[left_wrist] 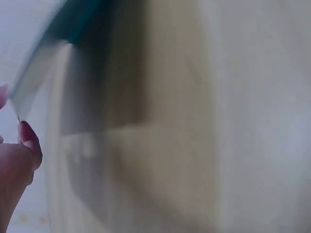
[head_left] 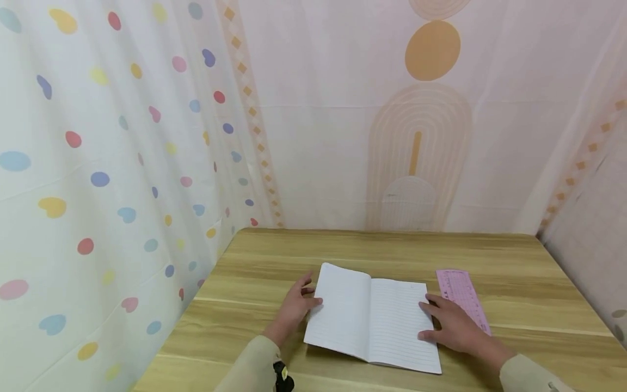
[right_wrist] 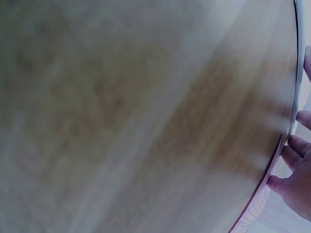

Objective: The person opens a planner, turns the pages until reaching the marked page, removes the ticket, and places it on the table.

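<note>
An open notebook [head_left: 343, 310] with a plain left page and a lined right page lies on the wooden table. My left hand [head_left: 294, 306] holds its left edge, thumb over the page. The left wrist view shows that edge raised off the table between thumb and finger, with the teal cover [left_wrist: 82, 22] underneath. My right hand [head_left: 455, 326] rests at the right edge, its extended fingers touching the lined page. Beside it lies a pink ruler [head_left: 458, 288], partly hidden behind that hand; its edge also shows in the right wrist view.
The wood-grain table [head_left: 235, 305] reaches back to a pale patterned curtain [head_left: 318, 136]. Another curtain with coloured dots [head_left: 147, 218] hangs along the left side. A small black object [head_left: 283, 375] sits at the left sleeve.
</note>
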Demonstrator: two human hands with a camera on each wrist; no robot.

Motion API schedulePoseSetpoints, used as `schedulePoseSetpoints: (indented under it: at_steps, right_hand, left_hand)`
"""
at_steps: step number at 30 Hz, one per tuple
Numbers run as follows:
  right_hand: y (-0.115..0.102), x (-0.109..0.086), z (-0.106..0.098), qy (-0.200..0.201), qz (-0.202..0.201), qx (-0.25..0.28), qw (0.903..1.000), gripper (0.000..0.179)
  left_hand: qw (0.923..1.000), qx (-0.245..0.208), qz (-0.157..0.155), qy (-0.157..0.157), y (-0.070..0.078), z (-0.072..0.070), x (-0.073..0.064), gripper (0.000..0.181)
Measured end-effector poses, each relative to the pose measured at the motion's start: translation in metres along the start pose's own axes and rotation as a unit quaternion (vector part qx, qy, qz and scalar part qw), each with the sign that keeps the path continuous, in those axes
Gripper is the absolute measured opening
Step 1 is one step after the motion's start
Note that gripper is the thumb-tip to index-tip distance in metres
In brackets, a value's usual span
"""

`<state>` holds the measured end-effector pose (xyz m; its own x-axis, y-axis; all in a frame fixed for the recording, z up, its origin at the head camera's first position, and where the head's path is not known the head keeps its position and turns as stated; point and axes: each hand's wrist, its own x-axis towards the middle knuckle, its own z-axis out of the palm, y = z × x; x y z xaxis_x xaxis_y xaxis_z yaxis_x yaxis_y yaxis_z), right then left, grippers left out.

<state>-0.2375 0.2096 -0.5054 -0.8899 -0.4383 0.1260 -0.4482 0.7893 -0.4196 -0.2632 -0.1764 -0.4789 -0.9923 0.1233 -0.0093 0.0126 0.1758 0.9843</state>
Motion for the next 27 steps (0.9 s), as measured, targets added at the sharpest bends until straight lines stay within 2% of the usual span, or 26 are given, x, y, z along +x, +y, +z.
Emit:
schedulePoseSetpoints:
  at_steps: [2,4,7,10,13,15,18,20,23,25,27]
  right_hand:
    - [0.0,0.0,0.0,0.0,-0.001,0.0,1.0,0.081]
    - [0.0,0.0,0.0,-0.001,0.0,0.001,1.0,0.081]
    - [0.001,0.0,0.0,-0.005,0.004,0.005,1.0,0.082]
    - [0.002,0.0,0.002,-0.007,0.006,0.007,0.9999,0.082]
    - [0.004,0.0,0.003,-0.004,0.006,0.006,1.0,0.08]
    - [0.004,0.0,0.003,-0.002,0.005,0.006,1.0,0.08]
    - [0.005,0.0,0.001,0.002,0.001,0.002,1.0,0.081]
    - [0.005,0.0,-0.001,0.005,-0.001,0.001,1.0,0.08]
    - [0.005,0.002,-0.003,0.006,-0.004,0.0,1.0,0.078]
    - [0.006,0.003,-0.004,0.005,-0.009,0.001,0.9999,0.072]
    - [0.007,0.005,-0.006,0.01,-0.021,0.0,0.9997,0.064]
  left_hand:
    - [0.9992,-0.038,0.007,-0.009,0.005,-0.001,0.003,0.079]
    - [0.9957,-0.086,0.015,-0.031,0.012,0.001,0.005,0.077]
    - [0.9879,-0.141,0.027,-0.058,0.024,0.011,0.006,0.071]
    - [0.9843,-0.149,0.045,-0.084,0.035,0.026,0.005,0.06]
    - [0.9862,-0.107,0.06,-0.111,0.042,0.04,0.004,0.051]
    - [0.9871,-0.061,0.072,-0.129,0.043,0.05,0.004,0.048]
    - [0.9835,0.009,0.092,-0.156,0.044,0.065,0.004,0.047]
    - [0.9775,0.062,0.103,-0.173,0.043,0.075,0.003,0.048]
    - [0.9665,0.139,0.095,-0.194,0.039,0.09,0.002,0.051]
    - [0.9546,0.197,0.081,-0.208,0.035,0.099,0.0,0.055]
    - [0.9385,0.261,0.068,-0.216,0.03,0.107,-0.001,0.06]
